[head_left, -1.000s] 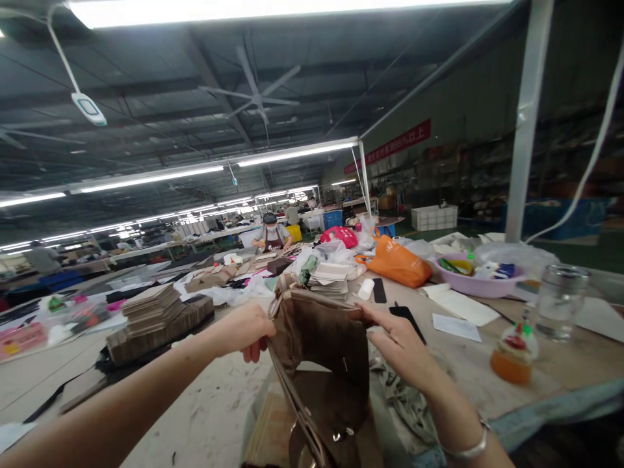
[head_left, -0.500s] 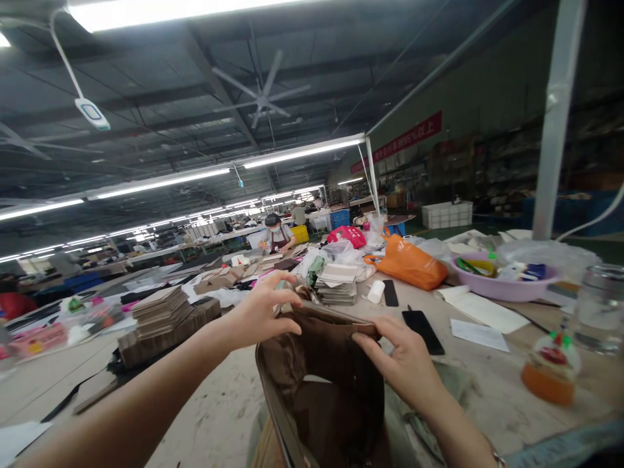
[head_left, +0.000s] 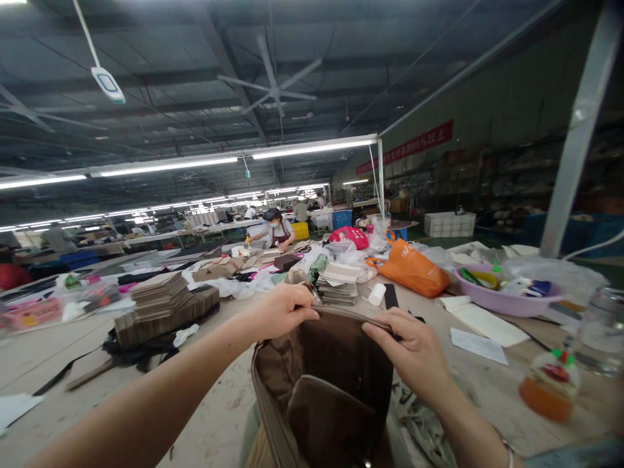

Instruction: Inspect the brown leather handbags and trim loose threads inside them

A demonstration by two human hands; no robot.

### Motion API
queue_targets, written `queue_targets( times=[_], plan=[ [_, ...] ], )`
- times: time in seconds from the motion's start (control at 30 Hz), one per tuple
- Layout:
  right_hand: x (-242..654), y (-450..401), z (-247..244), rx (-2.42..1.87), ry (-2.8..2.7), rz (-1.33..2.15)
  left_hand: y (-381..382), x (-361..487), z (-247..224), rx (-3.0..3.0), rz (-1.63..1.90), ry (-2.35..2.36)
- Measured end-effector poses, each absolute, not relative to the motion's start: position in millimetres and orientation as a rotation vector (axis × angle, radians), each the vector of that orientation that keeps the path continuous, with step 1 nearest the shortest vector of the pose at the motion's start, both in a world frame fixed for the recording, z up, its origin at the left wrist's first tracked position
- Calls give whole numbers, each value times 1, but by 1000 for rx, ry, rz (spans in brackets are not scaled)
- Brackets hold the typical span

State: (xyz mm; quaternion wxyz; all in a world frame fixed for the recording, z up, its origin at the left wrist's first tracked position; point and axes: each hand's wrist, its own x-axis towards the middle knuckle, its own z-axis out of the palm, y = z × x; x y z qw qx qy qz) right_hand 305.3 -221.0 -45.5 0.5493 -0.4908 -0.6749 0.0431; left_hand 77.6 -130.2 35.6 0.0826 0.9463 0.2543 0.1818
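A brown bag point(head_left: 277, 396) stands in front of me with its mouth open toward me, showing a dark brown lining and a brown flap or pocket point(head_left: 326, 409) inside. My left hand point(head_left: 285, 309) pinches the far rim of the bag near its left corner, thumb over the edge. On the same rim, further right, my right hand point(head_left: 407, 338) grips with the thumb inside and the fingers outside. The rim is stretched between both hands. Crumpled grey-green fabric point(head_left: 414, 416) lies beside the bag on the right. The bag's bottom is out of frame.
Stacked brown pieces point(head_left: 163, 302) lie on the table at left. Beyond the bag are another stack point(head_left: 338, 283), a white roll point(head_left: 376, 294) and an orange bag point(head_left: 412, 266). At right stand a purple basin point(head_left: 507, 299), a bottle of orange liquid point(head_left: 548, 390) and a glass jar point(head_left: 602, 328). A co-worker point(head_left: 277, 231) sits further back.
My left hand has gone from open fingers above the bag to pinching its far rim. The inner flap now shows more. The view has shifted slightly; my right hand keeps its hold.
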Motion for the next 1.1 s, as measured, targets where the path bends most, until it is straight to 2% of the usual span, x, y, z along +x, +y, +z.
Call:
queue_targets(
  times=[0.47, 0.73, 1.1],
  plan=[
    [304, -223, -39, -1304, -1827, 88, -132, 66, 16, 2758, 583, 1089],
    [297, -217, -13, -1423, -1954, 118, -137, 66, 23, 2749, 607, 959],
    [289, -203, -18, -1359, -2001, 252, -130, 65, 22, 2692, 643, 859]
  ],
)
